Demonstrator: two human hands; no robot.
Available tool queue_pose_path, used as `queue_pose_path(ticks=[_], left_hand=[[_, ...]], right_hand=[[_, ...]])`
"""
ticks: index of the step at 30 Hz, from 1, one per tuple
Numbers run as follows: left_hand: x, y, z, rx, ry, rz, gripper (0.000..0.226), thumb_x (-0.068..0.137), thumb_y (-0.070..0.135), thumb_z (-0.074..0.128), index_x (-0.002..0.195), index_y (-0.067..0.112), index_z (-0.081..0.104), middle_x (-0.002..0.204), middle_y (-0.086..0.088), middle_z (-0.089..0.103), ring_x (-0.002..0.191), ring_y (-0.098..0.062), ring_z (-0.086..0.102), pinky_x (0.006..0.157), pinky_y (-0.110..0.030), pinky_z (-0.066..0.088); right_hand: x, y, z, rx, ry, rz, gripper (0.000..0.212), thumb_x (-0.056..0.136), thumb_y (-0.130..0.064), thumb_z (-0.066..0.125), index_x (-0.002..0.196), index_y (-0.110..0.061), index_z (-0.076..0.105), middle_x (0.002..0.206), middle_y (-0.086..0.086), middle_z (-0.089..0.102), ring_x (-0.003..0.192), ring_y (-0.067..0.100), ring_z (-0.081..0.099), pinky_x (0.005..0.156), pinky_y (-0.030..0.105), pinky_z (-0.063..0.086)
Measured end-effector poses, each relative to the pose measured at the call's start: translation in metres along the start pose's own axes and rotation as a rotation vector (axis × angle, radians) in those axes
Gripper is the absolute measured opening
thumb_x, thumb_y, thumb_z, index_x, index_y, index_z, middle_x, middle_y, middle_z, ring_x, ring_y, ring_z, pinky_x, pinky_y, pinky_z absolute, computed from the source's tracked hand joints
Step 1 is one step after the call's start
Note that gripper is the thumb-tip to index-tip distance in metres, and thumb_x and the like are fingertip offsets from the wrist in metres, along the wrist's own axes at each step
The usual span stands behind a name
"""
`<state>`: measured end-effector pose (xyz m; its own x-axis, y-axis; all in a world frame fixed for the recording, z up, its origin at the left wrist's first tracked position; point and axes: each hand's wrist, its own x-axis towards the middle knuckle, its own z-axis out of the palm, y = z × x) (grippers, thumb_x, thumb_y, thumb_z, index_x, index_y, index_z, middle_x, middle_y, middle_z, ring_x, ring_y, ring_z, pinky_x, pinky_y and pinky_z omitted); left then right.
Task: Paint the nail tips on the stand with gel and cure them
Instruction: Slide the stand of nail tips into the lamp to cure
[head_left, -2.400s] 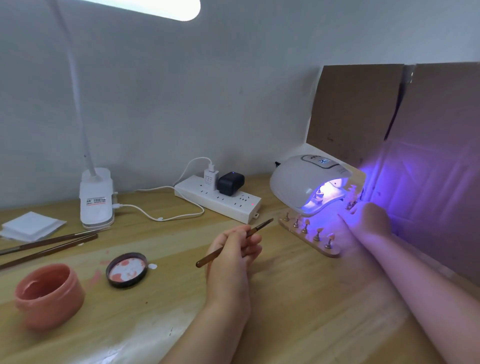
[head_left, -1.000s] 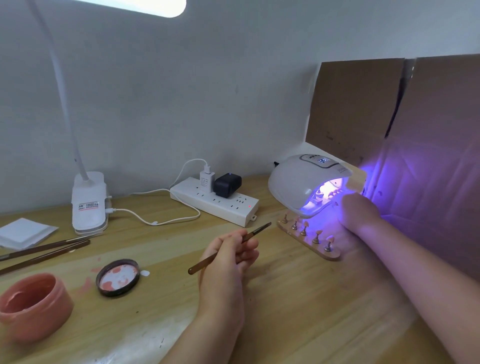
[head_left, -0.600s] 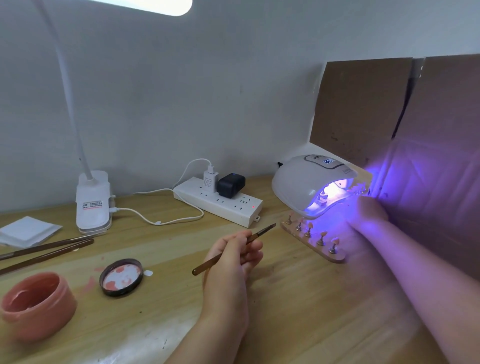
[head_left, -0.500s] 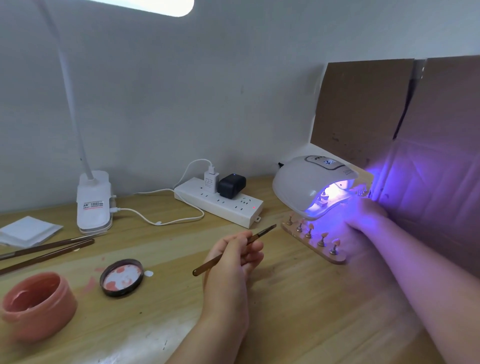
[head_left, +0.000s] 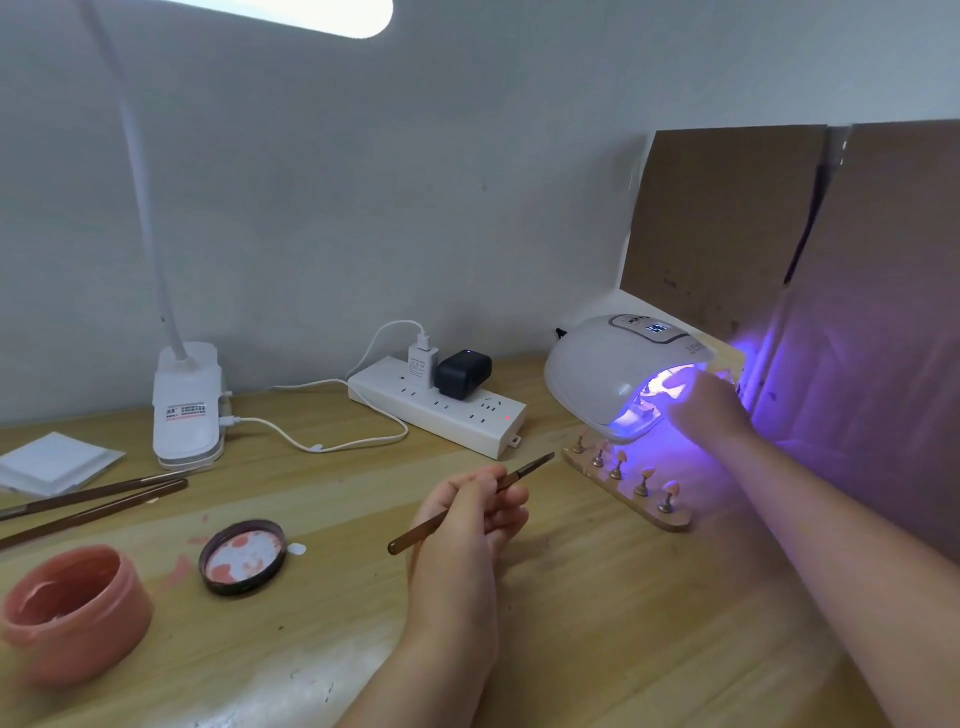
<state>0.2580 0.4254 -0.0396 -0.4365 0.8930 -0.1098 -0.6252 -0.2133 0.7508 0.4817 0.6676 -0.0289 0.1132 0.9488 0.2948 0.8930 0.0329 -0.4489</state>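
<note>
At the right end of the tabletop (head_left: 571, 639), in the violet glow at the mouth of the curing lamp (head_left: 608, 374): the right hand (head_left: 701, 402), reaching inside. Fingers too washed out by the light to tell whether open or closed, or holding anything.

Just in front of the lamp, flat on the wood, the stand (head_left: 675, 521) with a row of small nail tips (head_left: 647, 473) on pegs. Some of them pinkish, so apparently painted. Outside the lamp itself, so probably not cured yet. Directly beside the row, the right forearm, very near.

Near the middle, the left hand (head_left: 462, 525), fingers curled around a thin brush (head_left: 524, 467). Bristle end pointing towards the stand, close to it but apart.

Possible trouble from here:
- Smearing of wet gel by a careless pull-back of the right forearm across the tips, or knocking a tip off its peg.
- Sliding or tipping of the stand, probably light, by a push from the wrist on the way out of the lamp.
- Touching the tips with the brush by accident, because of the short gap.
- Hardening of gel on the bristles from stray violet light, with the brush so near to the lamp mouth.
- Far left, open gel jar (head_left: 72, 608) and its lid (head_left: 243, 556) with pink smears: risk of dust, or of a spill from an elbow.

Safer: lift the arm up first, then slide the stand slowly.
</note>
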Motion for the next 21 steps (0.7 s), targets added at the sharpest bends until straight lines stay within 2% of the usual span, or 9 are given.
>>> queue_pose_path(ticks=[2, 4, 8, 10, 12, 14, 16, 18, 21], left_hand=[[0.001, 0.000, 0.000, 0.007, 0.007, -0.001, 0.016, 0.093, 0.002, 0.053, 0.086, -0.002, 0.067, 0.067, -0.013, 0.069, 0.061, -0.016, 0.065, 0.060, -0.024, 0.057], [0.000, 0.000, 0.000, 0.007, 0.005, -0.006, 0.016, 0.094, 0.003, 0.052, 0.087, -0.002, 0.067, 0.067, -0.013, 0.069, 0.062, -0.017, 0.065, 0.061, -0.024, 0.057], [0.000, 0.000, 0.000, 0.010, 0.006, -0.010, 0.015, 0.093, 0.003, 0.054, 0.088, -0.002, 0.067, 0.069, -0.014, 0.069, 0.063, -0.017, 0.065, 0.061, -0.024, 0.057], [0.000, 0.000, 0.000, 0.011, 0.005, -0.008, 0.015, 0.093, 0.003, 0.054, 0.089, -0.002, 0.067, 0.069, -0.014, 0.069, 0.062, -0.017, 0.065, 0.061, -0.023, 0.057], [0.000, 0.000, -0.001, 0.018, 0.005, -0.004, 0.015, 0.093, 0.003, 0.053, 0.089, -0.002, 0.067, 0.069, -0.014, 0.070, 0.062, -0.016, 0.065, 0.060, -0.022, 0.056], [0.000, 0.001, -0.001, 0.021, 0.005, -0.007, 0.015, 0.093, 0.004, 0.053, 0.089, -0.001, 0.067, 0.069, -0.014, 0.070, 0.062, -0.016, 0.066, 0.059, -0.022, 0.056], [0.000, 0.001, 0.000, 0.008, 0.003, -0.014, 0.015, 0.093, 0.003, 0.053, 0.088, -0.001, 0.067, 0.068, -0.013, 0.069, 0.061, -0.015, 0.066, 0.059, -0.023, 0.056], [0.000, 0.002, -0.001, -0.001, 0.009, -0.017, 0.016, 0.093, 0.003, 0.053, 0.087, -0.001, 0.067, 0.067, -0.011, 0.069, 0.061, -0.015, 0.066, 0.059, -0.023, 0.056], [0.000, 0.002, -0.001, 0.000, 0.004, -0.016, 0.016, 0.094, 0.003, 0.053, 0.087, -0.001, 0.067, 0.067, -0.010, 0.069, 0.061, -0.014, 0.067, 0.059, -0.023, 0.057]], right_hand=[[0.003, -0.011, 0.003, 0.009, -0.097, -0.017, 0.008, 0.086, -0.019, 0.059, 0.080, -0.015, 0.063, 0.080, 0.008, 0.062, 0.081, 0.027, 0.051, 0.062, 0.026, 0.034], [0.003, -0.018, 0.004, 0.040, -0.129, -0.022, 0.025, 0.081, -0.012, 0.056, 0.058, -0.014, 0.049, 0.056, 0.005, 0.049, 0.066, 0.026, 0.046, 0.051, 0.027, 0.028], [-0.001, -0.017, 0.010, 0.056, -0.030, -0.033, 0.045, 0.084, -0.032, 0.061, 0.046, -0.015, 0.043, 0.034, 0.000, 0.046, 0.045, 0.019, 0.045, 0.046, 0.024, 0.030], [-0.003, -0.015, 0.012, 0.052, -0.012, -0.040, 0.046, 0.084, -0.039, 0.065, 0.050, -0.014, 0.046, 0.040, 0.002, 0.049, 0.049, 0.019, 0.050, 0.046, 0.023, 0.035], [-0.005, -0.013, 0.012, 0.065, -0.058, -0.031, 0.033, 0.082, -0.035, 0.068, 0.070, -0.006, 0.061, 0.064, 0.014, 0.061, 0.070, 0.028, 0.061, 0.059, 0.026, 0.044], [-0.007, -0.011, 0.011, 0.051, -0.074, -0.049, 0.030, 0.082, -0.031, 0.068, 0.084, -0.001, 0.066, 0.084, 0.020, 0.065, 0.087, 0.035, 0.061, 0.067, 0.031, 0.043], [-0.009, -0.010, 0.010, 0.026, -0.055, -0.093, 0.030, 0.082, -0.028, 0.068, 0.064, -0.006, 0.058, 0.069, 0.015, 0.059, 0.075, 0.033, 0.056, 0.058, 0.028, 0.034], [-0.017, -0.010, 0.006, -0.007, -0.008, -0.126, 0.049, 0.080, -0.028, 0.070, 0.045, -0.019, 0.037, 0.047, 0.002, 0.036, 0.054, 0.025, 0.037, 0.049, 0.030, 0.025], [-0.038, 0.000, -0.006, -0.004, 0.063, -0.172, 0.063, 0.077, -0.043, 0.070, 0.041, -0.019, 0.024, 0.039, -0.002, 0.020, 0.045, 0.020, 0.020, 0.047, 0.032, 0.022]])
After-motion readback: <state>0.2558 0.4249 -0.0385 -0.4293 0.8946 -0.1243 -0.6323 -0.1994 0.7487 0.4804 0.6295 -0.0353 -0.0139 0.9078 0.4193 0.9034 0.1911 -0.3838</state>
